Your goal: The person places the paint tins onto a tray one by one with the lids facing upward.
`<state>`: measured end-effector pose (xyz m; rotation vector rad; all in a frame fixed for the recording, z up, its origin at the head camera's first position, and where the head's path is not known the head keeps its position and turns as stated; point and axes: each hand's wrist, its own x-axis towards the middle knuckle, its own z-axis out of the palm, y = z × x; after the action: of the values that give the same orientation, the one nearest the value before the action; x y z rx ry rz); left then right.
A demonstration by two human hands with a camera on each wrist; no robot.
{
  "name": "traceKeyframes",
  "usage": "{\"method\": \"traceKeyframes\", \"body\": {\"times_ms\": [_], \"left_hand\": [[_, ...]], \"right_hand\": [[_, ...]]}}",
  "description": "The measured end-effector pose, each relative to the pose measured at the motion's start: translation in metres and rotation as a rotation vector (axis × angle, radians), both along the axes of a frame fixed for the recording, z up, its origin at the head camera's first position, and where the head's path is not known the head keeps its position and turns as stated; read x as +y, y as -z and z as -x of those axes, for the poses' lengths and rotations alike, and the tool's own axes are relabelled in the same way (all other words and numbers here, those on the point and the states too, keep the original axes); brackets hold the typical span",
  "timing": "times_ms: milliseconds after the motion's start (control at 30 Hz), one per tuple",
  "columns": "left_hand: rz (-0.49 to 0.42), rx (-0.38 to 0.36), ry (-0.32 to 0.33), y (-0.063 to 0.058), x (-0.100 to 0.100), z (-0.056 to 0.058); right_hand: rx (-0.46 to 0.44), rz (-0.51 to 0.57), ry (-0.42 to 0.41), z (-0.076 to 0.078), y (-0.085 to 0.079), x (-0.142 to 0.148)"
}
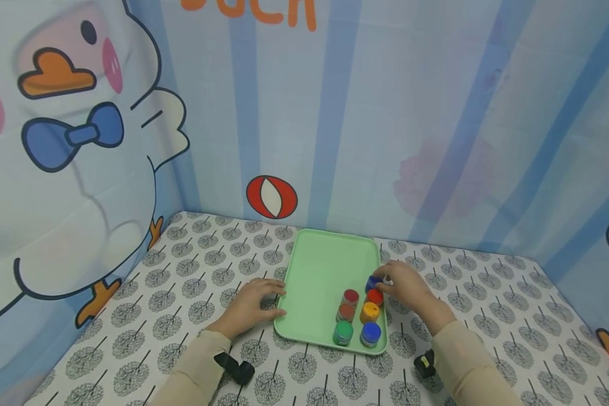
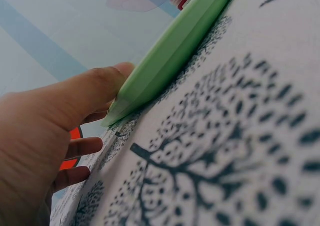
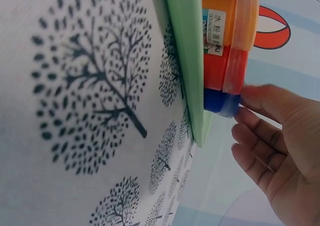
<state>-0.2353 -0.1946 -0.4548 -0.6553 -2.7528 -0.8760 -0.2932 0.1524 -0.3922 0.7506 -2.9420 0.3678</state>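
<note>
My right hand (image 1: 403,285) pinches a blue paint jar (image 1: 371,283) at the far end of the right-hand row on a green tray (image 1: 330,259). In the right wrist view, thumb and fingertips are at the clear lid of that blue jar (image 3: 216,101), beside a red jar (image 3: 216,70). Nearer me in the same row stand an orange jar (image 1: 369,312) and another blue jar (image 1: 370,334). A second row holds two dark red jars and a green jar (image 1: 343,332). My left hand (image 1: 254,304) touches the tray's left rim with thumb and fingers, the other fingers loosely bent.
The table is covered with a white cloth (image 1: 193,313) printed with grey trees. Behind it hangs a light-blue striped curtain (image 1: 294,113) with a cartoon duck. Dark wrist straps sit on both sleeves.
</note>
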Motion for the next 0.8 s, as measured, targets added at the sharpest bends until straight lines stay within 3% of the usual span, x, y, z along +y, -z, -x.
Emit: {"method": "traceKeyframes", "body": {"times_ms": [267, 800], "left_hand": [[-0.005, 0.018, 0.003, 0.0023, -0.0006, 0.0018], [-0.006, 0.023, 0.004, -0.0006, 0.0, -0.0005]], "right_hand": [[-0.054, 0.025, 0.0, 0.0011, -0.0007, -0.0022], [-0.059, 0.018, 0.026, 0.0009, 0.0019, -0.0026]]}}
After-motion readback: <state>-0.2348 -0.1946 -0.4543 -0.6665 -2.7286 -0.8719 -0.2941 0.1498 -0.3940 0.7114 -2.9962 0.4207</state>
